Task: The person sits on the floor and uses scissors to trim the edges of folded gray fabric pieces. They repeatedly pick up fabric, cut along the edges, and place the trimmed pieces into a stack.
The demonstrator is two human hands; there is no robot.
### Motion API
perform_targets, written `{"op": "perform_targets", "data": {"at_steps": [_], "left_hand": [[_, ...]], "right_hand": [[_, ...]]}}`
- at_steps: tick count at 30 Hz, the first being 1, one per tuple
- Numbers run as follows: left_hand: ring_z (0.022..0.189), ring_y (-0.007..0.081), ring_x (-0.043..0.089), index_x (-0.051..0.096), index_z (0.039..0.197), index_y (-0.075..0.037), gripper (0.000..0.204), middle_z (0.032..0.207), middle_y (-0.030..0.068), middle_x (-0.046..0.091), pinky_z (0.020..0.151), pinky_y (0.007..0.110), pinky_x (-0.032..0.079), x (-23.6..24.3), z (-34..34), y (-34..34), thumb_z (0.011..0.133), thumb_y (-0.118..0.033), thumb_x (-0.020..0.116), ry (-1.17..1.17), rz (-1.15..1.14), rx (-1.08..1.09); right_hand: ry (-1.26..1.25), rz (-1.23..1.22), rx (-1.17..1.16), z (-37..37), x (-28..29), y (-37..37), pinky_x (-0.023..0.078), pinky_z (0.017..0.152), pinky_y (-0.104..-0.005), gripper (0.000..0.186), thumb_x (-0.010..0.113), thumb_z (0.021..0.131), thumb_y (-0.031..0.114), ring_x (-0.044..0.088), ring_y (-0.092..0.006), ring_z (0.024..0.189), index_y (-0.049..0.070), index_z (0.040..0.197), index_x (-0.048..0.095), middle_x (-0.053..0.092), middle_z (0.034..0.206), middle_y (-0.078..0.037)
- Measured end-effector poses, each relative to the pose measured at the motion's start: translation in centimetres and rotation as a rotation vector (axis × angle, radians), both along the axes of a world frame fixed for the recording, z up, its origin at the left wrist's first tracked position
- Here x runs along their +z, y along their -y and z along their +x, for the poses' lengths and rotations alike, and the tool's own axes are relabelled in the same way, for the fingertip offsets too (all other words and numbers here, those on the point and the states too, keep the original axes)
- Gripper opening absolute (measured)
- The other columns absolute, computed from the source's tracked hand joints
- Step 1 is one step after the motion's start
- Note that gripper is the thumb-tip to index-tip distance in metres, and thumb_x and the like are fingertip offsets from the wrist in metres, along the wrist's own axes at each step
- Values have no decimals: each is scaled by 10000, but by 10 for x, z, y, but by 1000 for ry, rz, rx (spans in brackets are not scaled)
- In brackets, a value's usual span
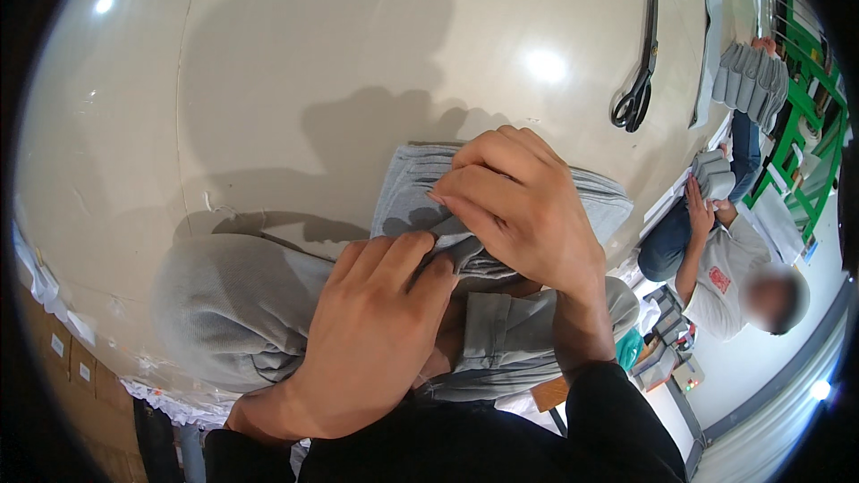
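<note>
My left hand (367, 331) is closed, its fingertips pinching a fold of grey cloth near the middle of the table's near edge. Just above and to the right, my right hand (528, 206) bends over the same cloth, thumb and fingers pressed together on it. Under and behind my hands lies a flat stack of grey fabric pieces (407, 181), its right end (604, 201) showing past my right hand. A rounded bundle of grey knit fabric (228, 309) rests left of my left wrist. More folded grey fabric (519, 340) lies close to my body, between my forearms. My fingers partly hide the pinched edge.
Black-handled scissors (637, 89) lie on the pale table (268, 63) at the far right, beside a long grey strip (709, 45). At right, a co-worker (716, 259) handles grey pieces, near more stacked grey pieces (752, 85) and a green rack (810, 107).
</note>
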State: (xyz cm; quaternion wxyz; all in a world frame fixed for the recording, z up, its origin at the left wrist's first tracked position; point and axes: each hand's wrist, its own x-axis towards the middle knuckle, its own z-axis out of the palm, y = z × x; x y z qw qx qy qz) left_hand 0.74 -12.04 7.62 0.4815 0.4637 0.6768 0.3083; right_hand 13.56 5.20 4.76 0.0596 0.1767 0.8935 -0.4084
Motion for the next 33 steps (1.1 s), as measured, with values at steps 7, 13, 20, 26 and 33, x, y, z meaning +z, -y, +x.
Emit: {"op": "perform_targets", "data": {"at_steps": [7,13,20,26,33], "left_hand": [[977,337,632,701,1056,15,218,1131,155,618,857,451,502,1,-2,-1,883,-112,737,5,-20,-39],[1021,319,599,689,1082,28,294,1148,146,583,877,432,486,0,-2,0,819,-105,700,9,-32,-53],[1016,315,594,693,1075,24,289,1135,142,582,878,433,483,1,-2,-2,818,-107,700,22,-42,-67],[1010,313,593,690,1080,20,288,1129,142,582,874,435,484,2,-3,-3,823,-109,697,19,-38,-73],[997,314,594,688,1068,17,264,1130,145,585,870,434,486,1,-2,-2,837,-111,683,10,-31,-70]], "right_hand": [[29,47,36,2,14,-1,445,746,-380,131,778,784,99,578,-240,855,77,875,686,585,921,-41],[12,41,13,5,16,2,438,753,-386,142,784,789,105,574,-246,873,73,875,676,572,937,-54],[65,81,53,3,16,2,430,820,-399,161,776,832,123,580,-270,902,50,894,647,561,949,-80],[115,-20,24,2,18,0,420,862,-409,117,731,880,108,594,-273,934,49,935,645,588,962,-88],[140,-32,18,0,18,2,409,886,-401,135,699,924,130,600,-270,955,57,1033,668,633,977,-74]]}}
